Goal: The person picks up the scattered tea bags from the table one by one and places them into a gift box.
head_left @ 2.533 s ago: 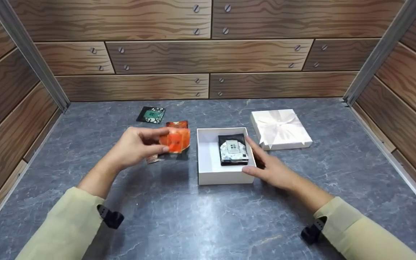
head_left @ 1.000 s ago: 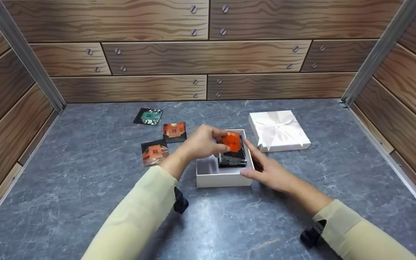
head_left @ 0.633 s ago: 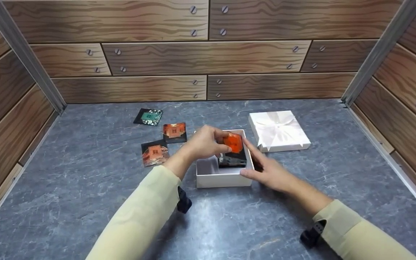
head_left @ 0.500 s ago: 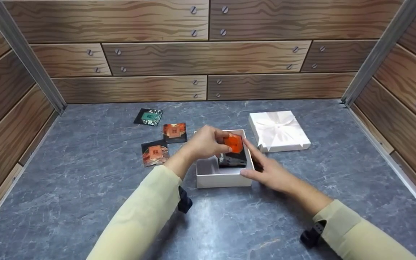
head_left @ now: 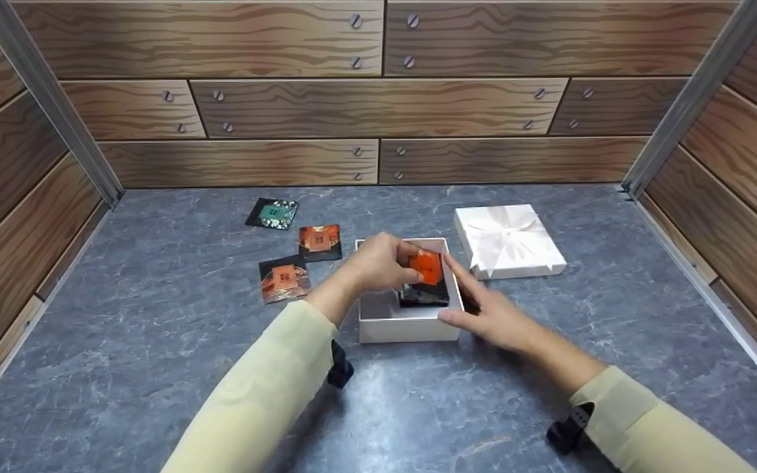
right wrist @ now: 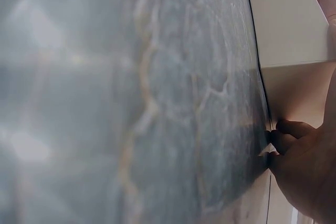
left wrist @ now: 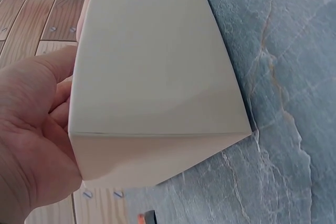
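My left hand (head_left: 384,264) reaches over the left wall of an open white box (head_left: 409,330). Between thumb and fingers it pinches a small flat orange-and-black packet (head_left: 427,268). That packet lies right over a stack of dark packets (head_left: 422,299) inside the box, covering most of its top. At the box's right side is my right hand (head_left: 493,312), thumb on the front right rim and index finger along the right wall. In the right wrist view its other fingers (right wrist: 294,129) bend in against the box's side, close to the table.
Left of the box lie two orange-and-black packets (head_left: 320,240), (head_left: 284,278) and, farther back, a green-and-black packet (head_left: 273,213). A white lid with a ribbon bow (head_left: 508,240) rests behind and right of the box. Wood-patterned walls (head_left: 378,108) enclose the grey marbled table (head_left: 122,328).
My left hand has carried the orange packet rightward from beside the box to over the stack inside, then lowered a little. My right hand stays at the box's right side.
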